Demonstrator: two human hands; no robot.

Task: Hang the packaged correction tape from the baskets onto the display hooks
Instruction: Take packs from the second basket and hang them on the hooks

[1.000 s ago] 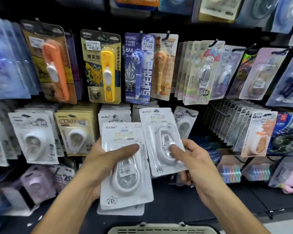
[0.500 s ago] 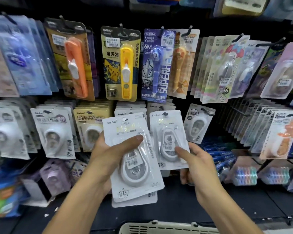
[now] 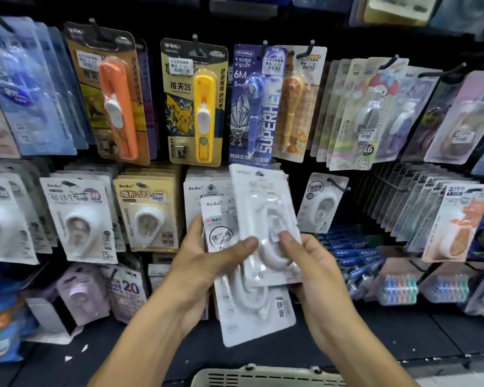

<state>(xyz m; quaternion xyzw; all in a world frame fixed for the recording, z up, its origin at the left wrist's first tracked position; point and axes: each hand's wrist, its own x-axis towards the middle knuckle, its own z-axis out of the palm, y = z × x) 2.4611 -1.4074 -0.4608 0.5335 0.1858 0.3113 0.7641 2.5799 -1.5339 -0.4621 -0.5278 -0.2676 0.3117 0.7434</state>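
The left hand (image 3: 207,263) grips a small stack of white carded correction-tape packs (image 3: 252,311), thumb pressed across the front. The right hand (image 3: 310,269) pinches one clear-blister pack (image 3: 266,216), raised toward the white row's hooks, apparently to hang it. A beige slotted basket (image 3: 263,377) sits near, below.

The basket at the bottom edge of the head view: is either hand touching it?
No. The left hand and right hand both hold white correction tape packs well above the basket.
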